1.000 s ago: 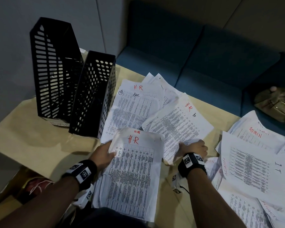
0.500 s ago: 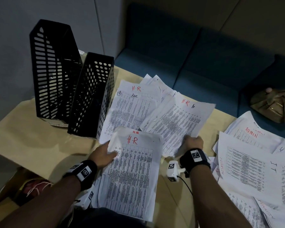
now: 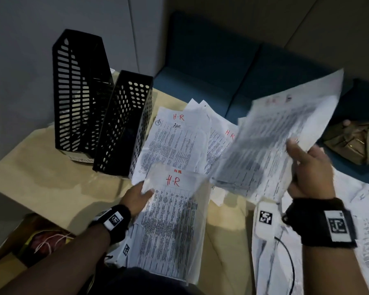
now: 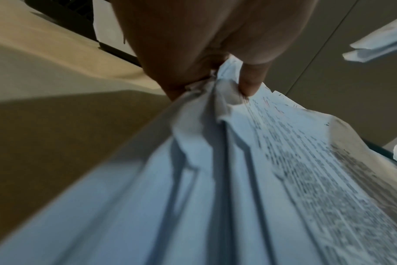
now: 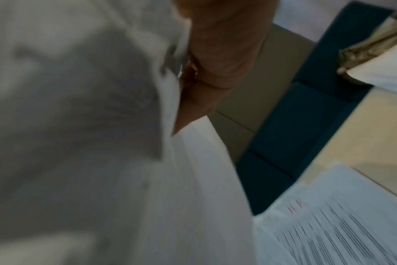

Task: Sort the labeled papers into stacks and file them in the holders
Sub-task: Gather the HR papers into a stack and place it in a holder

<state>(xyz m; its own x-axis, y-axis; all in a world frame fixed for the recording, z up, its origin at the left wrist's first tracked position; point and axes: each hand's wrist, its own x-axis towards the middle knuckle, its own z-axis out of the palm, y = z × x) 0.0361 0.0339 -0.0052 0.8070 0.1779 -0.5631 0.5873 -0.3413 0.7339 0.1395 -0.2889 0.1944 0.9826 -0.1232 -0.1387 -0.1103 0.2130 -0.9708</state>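
My left hand (image 3: 139, 193) pinches the left edge of a stack of printed papers (image 3: 175, 220) marked "H.R" in red, lying over the table's near edge; the left wrist view shows the thumb (image 4: 249, 84) pressed on the crumpled edge of that stack (image 4: 238, 179). My right hand (image 3: 307, 167) grips a blurred sheaf of sheets (image 3: 275, 137) lifted off the table, tilted up to the right. More "H.R" sheets (image 3: 175, 141) lie spread on the table behind. Two black perforated file holders (image 3: 124, 122) (image 3: 77, 90) stand upright at the left.
The tan table (image 3: 41, 171) meets a grey wall at left. A blue sofa (image 3: 211, 67) runs behind with an olive bag (image 3: 354, 143) on it. Other labelled papers (image 3: 366, 231) lie at the right. A white tagged device with a cable (image 3: 264, 220) rests near my right wrist.
My right hand has picked the HR sheet up from the table and swung it up to the right. My left hand stays on its stack.
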